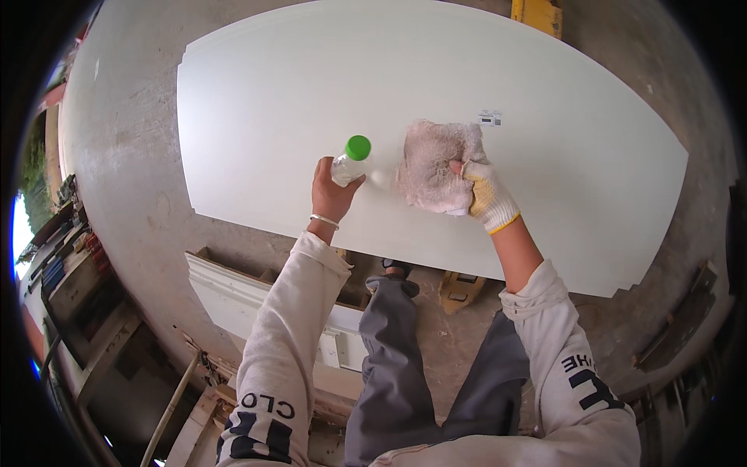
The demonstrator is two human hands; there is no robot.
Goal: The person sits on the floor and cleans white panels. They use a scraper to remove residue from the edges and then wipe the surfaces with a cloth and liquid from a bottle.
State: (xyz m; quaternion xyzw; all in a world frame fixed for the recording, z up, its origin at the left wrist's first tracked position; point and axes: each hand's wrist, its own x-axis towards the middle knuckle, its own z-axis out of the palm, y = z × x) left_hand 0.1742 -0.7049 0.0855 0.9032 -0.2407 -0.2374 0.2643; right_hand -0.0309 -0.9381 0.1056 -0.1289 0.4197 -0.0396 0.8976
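A large white panel (268, 117) lies flat in front of me. My left hand (333, 193), bare with a bracelet at the wrist, is wrapped round a clear bottle (347, 169) with a green cap (358, 148), held upright at the panel's middle. Whether the bottle touches the panel I cannot tell. On the right, my right hand (486, 194) wears a white and yellow knit glove and grips the edge of a fluffy, greyish-pink cloth (436, 165). The cloth is spread on the panel, and one fingertip shows bare on it. A small printed label (489, 118) sits just beyond the cloth.
Yellow supports show at the panel's far edge (537, 15) and under its near edge (461, 289). White boards (233, 292) stand at the near left, close to my legs. Racks and stacked material (78, 272) line the left side. A dark board (677, 315) lies at the right.
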